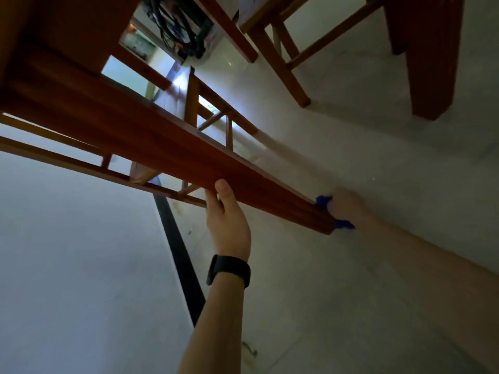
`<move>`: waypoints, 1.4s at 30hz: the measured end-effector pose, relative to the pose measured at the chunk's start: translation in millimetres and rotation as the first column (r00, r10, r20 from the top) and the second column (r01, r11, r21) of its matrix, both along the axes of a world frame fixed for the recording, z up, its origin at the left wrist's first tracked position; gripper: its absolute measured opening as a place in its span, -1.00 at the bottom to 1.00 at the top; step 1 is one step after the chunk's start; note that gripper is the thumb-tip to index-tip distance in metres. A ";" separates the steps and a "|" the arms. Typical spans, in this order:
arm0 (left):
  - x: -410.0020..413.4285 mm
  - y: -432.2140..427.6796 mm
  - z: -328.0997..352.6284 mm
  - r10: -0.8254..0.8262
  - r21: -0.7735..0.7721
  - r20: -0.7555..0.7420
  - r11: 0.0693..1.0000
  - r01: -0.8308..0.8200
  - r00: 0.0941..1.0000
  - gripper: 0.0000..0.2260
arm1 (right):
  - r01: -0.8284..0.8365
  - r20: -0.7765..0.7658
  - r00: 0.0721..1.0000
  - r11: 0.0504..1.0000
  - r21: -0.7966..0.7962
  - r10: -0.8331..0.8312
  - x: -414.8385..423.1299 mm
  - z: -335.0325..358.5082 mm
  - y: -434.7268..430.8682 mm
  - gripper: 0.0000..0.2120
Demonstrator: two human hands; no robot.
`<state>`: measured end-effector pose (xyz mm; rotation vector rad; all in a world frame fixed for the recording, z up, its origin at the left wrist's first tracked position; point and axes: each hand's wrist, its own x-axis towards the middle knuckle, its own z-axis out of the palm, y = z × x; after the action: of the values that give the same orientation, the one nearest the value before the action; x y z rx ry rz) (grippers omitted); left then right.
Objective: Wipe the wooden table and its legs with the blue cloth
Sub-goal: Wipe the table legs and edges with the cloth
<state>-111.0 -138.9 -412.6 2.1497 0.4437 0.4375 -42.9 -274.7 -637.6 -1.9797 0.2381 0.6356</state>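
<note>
Wiping a desk leg [162, 147] at its foot. My left hand [228, 220] grips the leg. Beyond it, my right hand [347, 205] clutches the blue cloth [324, 202] against the leg's base. I judge it best to wrap all faces, then draw toward the left hand.

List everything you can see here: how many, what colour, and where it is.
Near table leg: one, red-brown, slanting from upper left down to the floor at centre right.
Far table leg: one, red-brown, top right.
Chair frames: number unclear, brown, top centre and left.
Cloth: one, blue, at the near leg's foot.
Cables: one bundle, black, in a box at top centre.
Floor: pale grey, with one black strip.
Wristband: one, black, left wrist.
Left hand: grips the near leg.
Right hand: holds the cloth against the leg's foot.
</note>
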 end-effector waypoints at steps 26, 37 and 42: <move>3.5 16.5 -2.6 -0.211 0.162 0.133 0.968 0.189 0.968 -0.53 | 0.535 0.170 0.780 0.784 0.315 -0.602 -71.9 -10.2 38.2 -0.63; 10.4 40.7 -17.2 -0.227 -0.154 0.251 0.950 0.271 0.941 -0.49 | 0.285 0.428 0.874 0.956 -0.065 -0.231 -148.8 -18.7 86.4 -0.55; 12.8 59.3 -26.3 -0.291 -0.208 0.328 0.906 0.370 0.899 -0.56 | 0.456 0.765 0.447 0.854 0.251 -0.464 -121.6 82.2 81.9 -0.55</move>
<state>-98.2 -79.6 -438.9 1.8147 -0.0376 0.4593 -164.6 -192.8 -555.4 -1.8654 0.1859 -0.6653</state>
